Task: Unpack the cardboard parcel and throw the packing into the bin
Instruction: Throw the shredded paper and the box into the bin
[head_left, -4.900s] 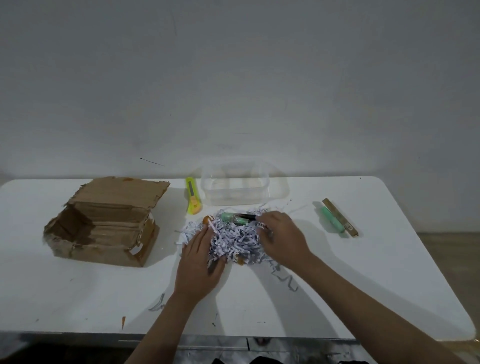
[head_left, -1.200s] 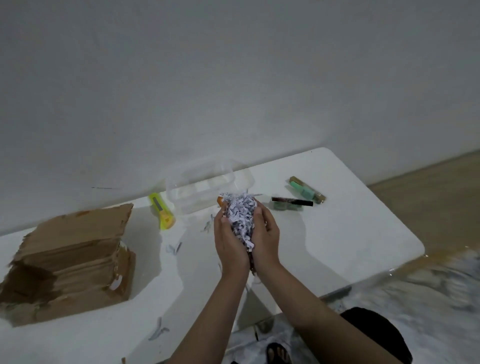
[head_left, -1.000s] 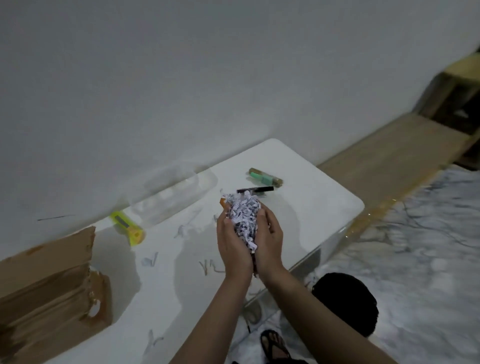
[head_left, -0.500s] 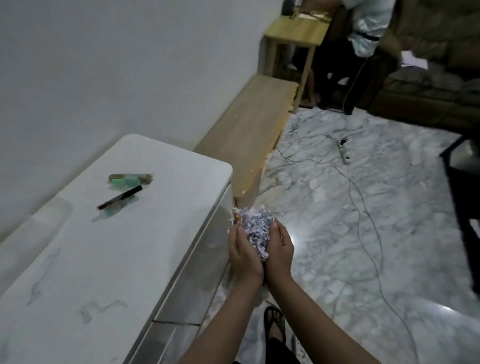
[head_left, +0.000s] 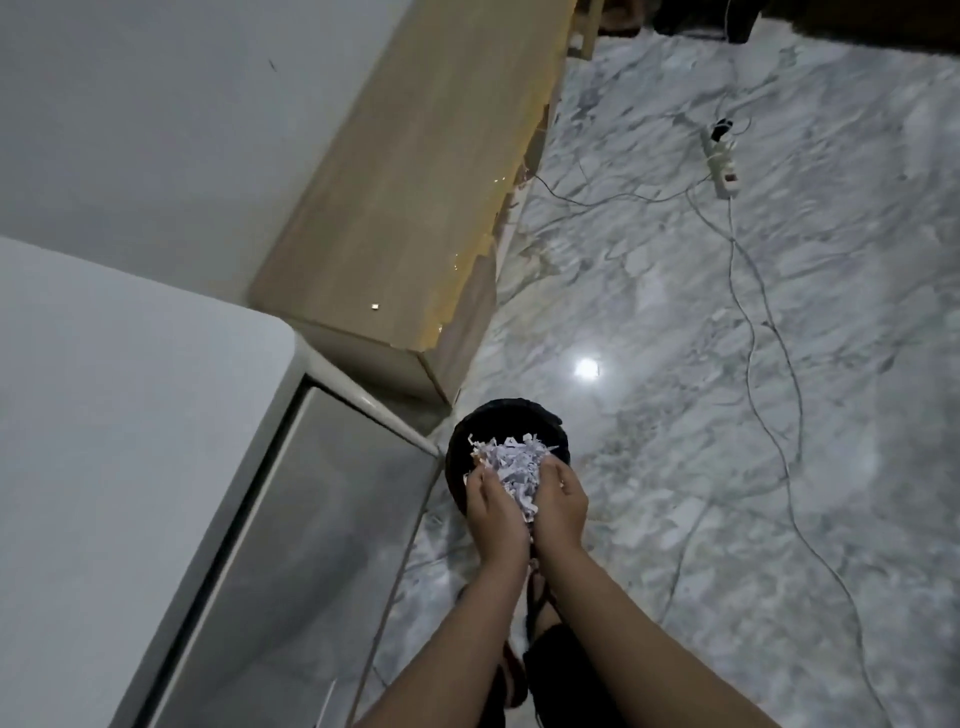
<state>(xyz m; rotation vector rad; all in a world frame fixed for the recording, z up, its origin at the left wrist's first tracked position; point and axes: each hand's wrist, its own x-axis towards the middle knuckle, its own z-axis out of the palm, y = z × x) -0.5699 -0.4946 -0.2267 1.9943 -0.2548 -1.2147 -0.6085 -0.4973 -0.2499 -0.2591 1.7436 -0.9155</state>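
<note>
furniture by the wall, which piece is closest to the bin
The white table: its rounded corner leg comes down right beside the black bin. The wooden bench stands farther back along the wall.

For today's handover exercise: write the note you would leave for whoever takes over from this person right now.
Left hand and right hand: both cupped in a grip on one wad of shredded paper.
The wad is held over the black bin on the floor beside the white table.
Done: packing gathered and carried to the bin.
Left: let it drop in. The parcel is out of view, so check the table for stray shreds.
</note>
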